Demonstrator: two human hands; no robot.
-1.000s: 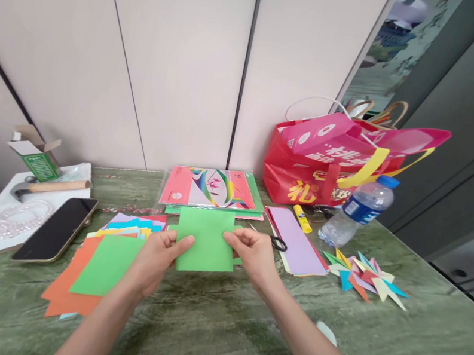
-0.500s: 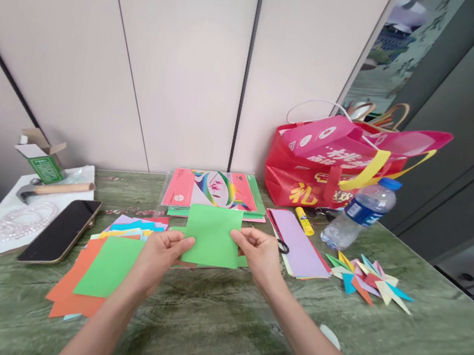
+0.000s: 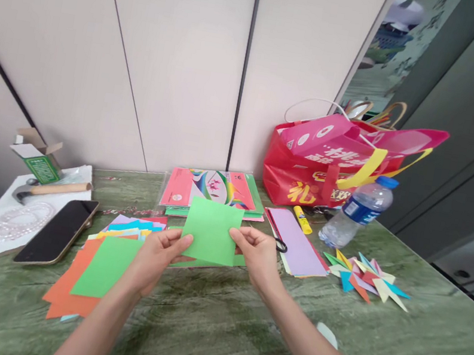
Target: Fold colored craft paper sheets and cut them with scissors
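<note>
A square of green paper (image 3: 212, 231) is held up in front of me between both hands. My left hand (image 3: 160, 258) pinches its lower left edge, thumb on top. At its right edge, the thumb and fingers of my right hand (image 3: 257, 253) are closed on it. More green paper (image 3: 240, 260) shows partly behind the square, lying lower; most of it is hidden. Beside my left forearm rests a stack of coloured sheets, with a green sheet (image 3: 106, 268) over orange ones (image 3: 68, 288). Black-handled scissors (image 3: 281, 245) lie by my right hand, their blades mostly covered.
Behind my hands lies a pack of coloured paper (image 3: 212, 188). To the right are purple strips (image 3: 298, 245), a glue stick (image 3: 302, 219), a bottle (image 3: 358, 213), a red bag (image 3: 310, 171) and folded paper pieces (image 3: 368, 275). At left are a phone (image 3: 57, 232), hammer (image 3: 57, 190) and small box (image 3: 40, 160).
The green square has risen slightly and tilted a little between my hands. Both hands keep their pinch on it. The other objects stay where they were, apart from small camera shifts.
</note>
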